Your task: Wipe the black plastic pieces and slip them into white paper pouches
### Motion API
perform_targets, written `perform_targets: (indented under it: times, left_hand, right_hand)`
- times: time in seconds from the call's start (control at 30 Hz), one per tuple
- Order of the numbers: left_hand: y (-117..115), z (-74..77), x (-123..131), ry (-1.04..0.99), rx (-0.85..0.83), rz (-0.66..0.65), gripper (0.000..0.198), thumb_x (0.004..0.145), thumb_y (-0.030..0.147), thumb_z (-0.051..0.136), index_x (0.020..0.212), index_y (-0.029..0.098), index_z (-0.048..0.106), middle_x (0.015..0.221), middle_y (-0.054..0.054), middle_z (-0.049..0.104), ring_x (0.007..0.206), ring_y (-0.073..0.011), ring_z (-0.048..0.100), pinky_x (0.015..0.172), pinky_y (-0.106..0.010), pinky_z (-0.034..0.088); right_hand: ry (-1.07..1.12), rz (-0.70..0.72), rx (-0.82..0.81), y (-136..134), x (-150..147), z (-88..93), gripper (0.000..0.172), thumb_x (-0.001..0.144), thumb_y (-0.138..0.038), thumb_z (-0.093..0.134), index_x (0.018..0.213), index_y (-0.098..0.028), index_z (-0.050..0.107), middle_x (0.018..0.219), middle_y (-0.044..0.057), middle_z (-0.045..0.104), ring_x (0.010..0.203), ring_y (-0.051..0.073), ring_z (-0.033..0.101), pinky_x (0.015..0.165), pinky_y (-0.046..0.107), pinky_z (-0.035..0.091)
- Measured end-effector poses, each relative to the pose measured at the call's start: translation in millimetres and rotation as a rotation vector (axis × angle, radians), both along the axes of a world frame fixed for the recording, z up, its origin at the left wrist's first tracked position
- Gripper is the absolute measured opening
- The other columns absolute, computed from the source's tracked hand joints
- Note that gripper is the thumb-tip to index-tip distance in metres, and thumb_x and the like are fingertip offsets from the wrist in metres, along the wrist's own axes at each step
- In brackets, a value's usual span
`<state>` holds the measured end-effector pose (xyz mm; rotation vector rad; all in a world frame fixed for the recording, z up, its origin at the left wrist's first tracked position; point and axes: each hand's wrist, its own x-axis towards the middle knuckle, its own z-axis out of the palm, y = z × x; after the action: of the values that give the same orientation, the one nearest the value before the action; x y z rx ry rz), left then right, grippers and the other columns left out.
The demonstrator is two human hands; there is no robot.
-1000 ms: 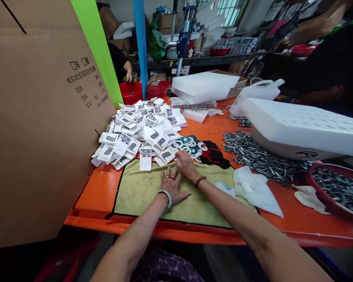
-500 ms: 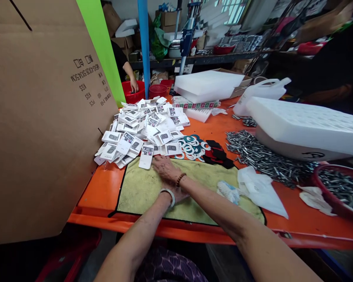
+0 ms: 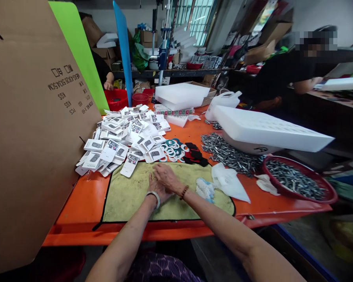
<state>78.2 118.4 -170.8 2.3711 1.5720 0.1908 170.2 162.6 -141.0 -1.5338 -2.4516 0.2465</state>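
Over the yellow cloth (image 3: 123, 199) my two hands are close together and overlap. My right hand (image 3: 167, 177), with a brown bead bracelet at the wrist, lies over the fingers of my left hand (image 3: 159, 190), which has a pale bangle. The fingers of both look bent inward; whatever is between them is hidden. Beyond the cloth's left part lies a heap of small white boxes (image 3: 110, 150), one box (image 3: 130, 164) reaching onto the cloth. White and teal rings (image 3: 172, 149) and black and red pieces (image 3: 194, 154) lie just past my hands.
Right of my hands are a crumpled blue-white glove or cloth (image 3: 205, 190), a white plastic bag (image 3: 229, 180), metal parts (image 3: 226, 152) and a red basket (image 3: 326, 192). A large carton (image 3: 32, 156) borders the left. A co-worker in black (image 3: 285, 74) is at the right.
The view has turned to the right, so the table's things sit further left. My left hand's fingers now show beside the right hand, which has bent its fingers over them.
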Motion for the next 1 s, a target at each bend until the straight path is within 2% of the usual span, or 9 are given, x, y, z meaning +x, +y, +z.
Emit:
perform_targets:
  times: [0.17, 0.3, 0.43, 0.63, 0.83, 0.9, 1.0]
  left_hand:
    - [-4.4, 11.8, -7.0, 0.046, -0.049, -0.013, 0.092, 0.079, 0.077, 0.035, 0.147, 0.016, 0.033, 0.157, -0.012, 0.025, 0.145, -0.0400, 0.010, 0.114, -0.062, 0.005]
    - [-6.4, 15.6, -21.7, 0.091, -0.066, -0.049, 0.087, 0.080, 0.078, 0.034, 0.148, 0.023, 0.032, 0.158, -0.009, 0.024, 0.145, -0.0378, 0.012, 0.114, -0.061, 0.006]
    - [-15.4, 14.9, -54.6, 0.117, -0.066, -0.033, 0.082, 0.081, 0.074, 0.040, 0.148, 0.028, 0.032, 0.158, -0.009, 0.022, 0.145, -0.0389, 0.010, 0.114, -0.060, 0.006]
    - [-39.5, 13.0, -121.9, 0.190, -0.027, 0.072, 0.072, 0.086, 0.061, 0.048, 0.147, 0.027, 0.034, 0.157, -0.008, 0.025, 0.145, -0.0369, 0.015, 0.114, -0.057, 0.010]
    - [-65.5, 18.7, -173.2, 0.217, -0.100, 0.192, 0.071, 0.086, 0.059, 0.048, 0.148, 0.028, 0.033, 0.158, -0.006, 0.022, 0.145, -0.0375, 0.012, 0.115, -0.057, 0.012]
    - [-71.9, 19.7, -185.1, 0.216, -0.109, 0.252, 0.068, 0.087, 0.055, 0.048, 0.148, 0.027, 0.033, 0.158, -0.006, 0.022, 0.145, -0.0367, 0.013, 0.115, -0.057, 0.014]
    - [-78.4, 17.0, -199.0, 0.199, -0.059, 0.346, 0.063, 0.090, 0.050, 0.046, 0.147, 0.024, 0.036, 0.157, -0.008, 0.026, 0.145, -0.0339, 0.019, 0.115, -0.055, 0.017]
  right_hand:
    - [-0.149, -0.377, -0.063, -3.5, 81.9, 9.7, 0.033, 0.097, -0.031, 0.040, 0.117, -0.012, 0.058, 0.113, 0.017, 0.058, 0.104, 0.026, 0.053, 0.088, 0.037, 0.038]
    - [-0.181, -0.463, -0.114, 1.3, 112.2, 10.8, 0.034, 0.098, -0.036, 0.038, 0.113, -0.017, 0.062, 0.112, 0.013, 0.060, 0.101, 0.023, 0.056, 0.086, 0.034, 0.038]
    - [-0.168, -0.510, -0.123, 11.7, 126.4, 10.2, 0.034, 0.097, -0.029, 0.036, 0.115, -0.012, 0.060, 0.115, 0.017, 0.061, 0.105, 0.024, 0.056, 0.086, 0.032, 0.038]
    - [-0.139, -0.512, -0.121, 9.6, 140.7, 4.8, 0.040, 0.094, -0.032, 0.046, 0.127, -0.011, 0.052, 0.125, 0.018, 0.058, 0.113, 0.026, 0.054, 0.087, 0.032, 0.039]
    - [-0.099, -0.495, -0.011, -0.1, 126.3, 5.0, 0.038, 0.092, -0.025, 0.047, 0.126, -0.008, 0.051, 0.119, 0.021, 0.059, 0.111, 0.030, 0.056, 0.089, 0.040, 0.041]
    - [-0.056, -0.406, 0.080, -6.6, 116.3, -4.8, 0.035, 0.092, -0.023, 0.044, 0.122, -0.010, 0.055, 0.120, 0.020, 0.060, 0.111, 0.030, 0.055, 0.092, 0.042, 0.041]
    - [0.042, -0.190, 0.161, -27.4, 96.9, -32.8, 0.035, 0.092, -0.027, 0.041, 0.119, -0.014, 0.060, 0.121, 0.018, 0.061, 0.116, 0.028, 0.054, 0.098, 0.042, 0.041]
